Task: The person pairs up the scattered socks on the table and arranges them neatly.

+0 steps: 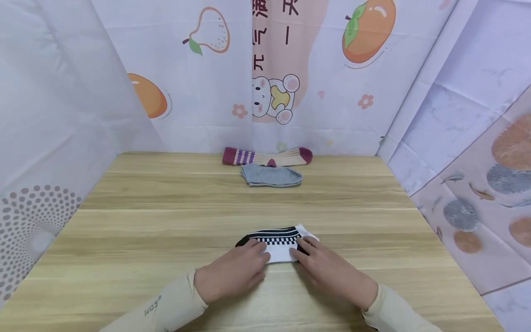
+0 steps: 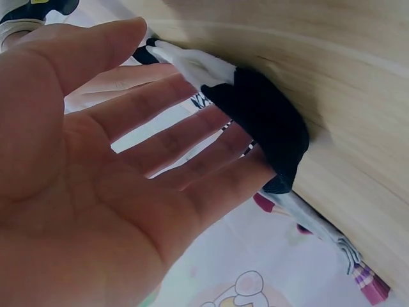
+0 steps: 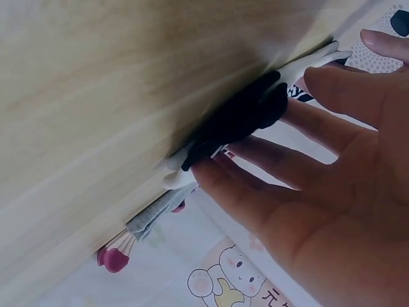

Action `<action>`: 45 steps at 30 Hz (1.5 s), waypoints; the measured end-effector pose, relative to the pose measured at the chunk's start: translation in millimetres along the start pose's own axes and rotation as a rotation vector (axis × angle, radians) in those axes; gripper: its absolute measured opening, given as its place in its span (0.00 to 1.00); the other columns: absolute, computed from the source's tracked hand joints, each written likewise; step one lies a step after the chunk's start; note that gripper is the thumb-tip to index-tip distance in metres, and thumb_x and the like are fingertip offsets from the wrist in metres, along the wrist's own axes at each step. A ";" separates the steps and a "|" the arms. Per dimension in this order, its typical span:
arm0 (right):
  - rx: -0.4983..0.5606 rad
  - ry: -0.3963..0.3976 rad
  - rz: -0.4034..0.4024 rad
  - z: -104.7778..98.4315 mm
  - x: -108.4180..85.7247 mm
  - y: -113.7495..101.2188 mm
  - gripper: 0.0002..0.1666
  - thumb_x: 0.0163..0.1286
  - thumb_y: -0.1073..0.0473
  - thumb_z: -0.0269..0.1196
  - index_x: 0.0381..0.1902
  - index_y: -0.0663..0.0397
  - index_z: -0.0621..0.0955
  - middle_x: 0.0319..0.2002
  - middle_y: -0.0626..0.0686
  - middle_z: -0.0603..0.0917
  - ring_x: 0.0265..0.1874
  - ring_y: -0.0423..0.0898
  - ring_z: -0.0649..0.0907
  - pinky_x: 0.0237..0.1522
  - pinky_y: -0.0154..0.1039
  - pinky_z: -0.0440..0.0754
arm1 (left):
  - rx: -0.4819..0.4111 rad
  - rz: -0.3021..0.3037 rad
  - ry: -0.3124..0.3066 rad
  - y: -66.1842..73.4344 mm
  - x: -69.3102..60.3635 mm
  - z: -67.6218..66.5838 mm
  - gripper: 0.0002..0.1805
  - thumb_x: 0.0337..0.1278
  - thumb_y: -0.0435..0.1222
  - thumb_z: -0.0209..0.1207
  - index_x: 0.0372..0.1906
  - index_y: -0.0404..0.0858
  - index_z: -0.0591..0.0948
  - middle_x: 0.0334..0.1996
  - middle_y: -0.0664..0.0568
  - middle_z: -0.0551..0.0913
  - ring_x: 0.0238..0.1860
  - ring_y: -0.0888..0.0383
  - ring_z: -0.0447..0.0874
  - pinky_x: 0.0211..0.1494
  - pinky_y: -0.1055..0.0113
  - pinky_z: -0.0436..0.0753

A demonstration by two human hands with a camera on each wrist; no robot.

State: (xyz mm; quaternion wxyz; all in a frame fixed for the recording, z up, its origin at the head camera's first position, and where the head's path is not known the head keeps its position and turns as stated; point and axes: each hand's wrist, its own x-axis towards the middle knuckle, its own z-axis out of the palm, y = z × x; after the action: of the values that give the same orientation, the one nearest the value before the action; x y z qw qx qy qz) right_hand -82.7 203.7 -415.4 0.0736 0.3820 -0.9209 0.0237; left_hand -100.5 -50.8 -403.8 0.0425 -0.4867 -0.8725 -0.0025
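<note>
A black-and-white sock (image 1: 280, 252) with stripes and a checkered band lies flat on the wooden table in front of me. My left hand (image 1: 233, 272) rests its fingertips on the sock's left part. On its right part lie the fingers of my right hand (image 1: 332, 275). In the left wrist view, the left hand (image 2: 147, 160) has its fingers extended over the sock's black end (image 2: 265, 118). The right wrist view shows the right hand (image 3: 307, 173) with spread, nearly straight fingers touching the sock's black section (image 3: 239, 118).
Farther back on the wooden table (image 1: 166, 221) lies a grey sock (image 1: 271, 176). Just behind it is a cream sock (image 1: 286, 158) with maroon ends and purple stripes, close to the back curtain (image 1: 207, 92). Printed cloths hang along both sides.
</note>
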 end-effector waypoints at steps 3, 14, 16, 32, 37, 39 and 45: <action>-0.005 0.007 -0.009 -0.9 2.7 1.3 0.16 0.70 0.58 0.64 0.53 0.57 0.82 0.51 0.61 0.81 0.53 0.56 0.80 0.55 0.49 0.80 | -0.027 -0.008 0.000 -2.5 1.4 1.2 0.10 0.66 0.40 0.59 0.42 0.39 0.84 0.37 0.51 0.79 0.43 0.55 0.76 0.50 0.61 0.79; -0.003 -0.033 0.002 -1.7 14.8 8.4 0.15 0.68 0.62 0.65 0.52 0.58 0.81 0.51 0.63 0.82 0.53 0.59 0.80 0.55 0.51 0.79 | -0.128 -0.059 0.009 -11.8 5.0 0.9 0.07 0.65 0.38 0.59 0.40 0.39 0.83 0.38 0.52 0.78 0.44 0.55 0.75 0.49 0.62 0.79; 0.004 -0.029 0.005 -2.5 17.6 9.5 0.15 0.67 0.63 0.65 0.51 0.59 0.82 0.50 0.63 0.82 0.51 0.59 0.80 0.53 0.52 0.80 | -0.132 -0.064 0.008 -13.9 6.3 0.8 0.07 0.65 0.38 0.60 0.41 0.38 0.83 0.40 0.51 0.79 0.45 0.54 0.75 0.50 0.61 0.79; 0.013 -0.003 0.028 0.9 31.4 23.4 0.08 0.68 0.61 0.65 0.44 0.54 0.84 0.40 0.53 0.82 0.42 0.51 0.80 0.46 0.46 0.82 | -0.180 -0.094 0.004 -26.6 15.0 5.2 0.09 0.65 0.37 0.59 0.43 0.37 0.83 0.45 0.48 0.80 0.48 0.53 0.75 0.55 0.59 0.78; 0.038 -0.016 0.056 1.7 35.7 26.9 0.07 0.69 0.62 0.64 0.44 0.54 0.84 0.41 0.54 0.83 0.43 0.52 0.81 0.46 0.47 0.82 | -0.190 -0.097 0.014 -30.1 17.7 5.6 0.09 0.65 0.37 0.59 0.43 0.36 0.83 0.44 0.48 0.80 0.48 0.53 0.75 0.55 0.58 0.78; 0.051 -0.029 0.072 1.6 38.1 28.7 0.08 0.69 0.62 0.64 0.45 0.54 0.84 0.42 0.54 0.83 0.44 0.52 0.81 0.47 0.47 0.82 | -0.187 -0.099 0.023 -32.0 19.3 5.9 0.09 0.65 0.37 0.59 0.44 0.36 0.84 0.44 0.48 0.80 0.48 0.53 0.75 0.55 0.59 0.78; 0.069 -0.027 0.083 2.6 47.8 36.2 0.07 0.67 0.65 0.64 0.43 0.56 0.84 0.41 0.54 0.83 0.43 0.53 0.81 0.46 0.48 0.82 | -0.197 -0.122 0.011 -39.4 25.4 5.5 0.11 0.65 0.38 0.61 0.46 0.36 0.84 0.46 0.48 0.81 0.49 0.53 0.76 0.56 0.59 0.78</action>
State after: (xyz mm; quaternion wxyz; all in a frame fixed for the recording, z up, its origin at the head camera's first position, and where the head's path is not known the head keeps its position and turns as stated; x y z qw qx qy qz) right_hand -141.8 195.6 -410.2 0.0469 0.3458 -0.9356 0.0535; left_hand -147.6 -49.7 -405.8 -0.0011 -0.4345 -0.8958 -0.0935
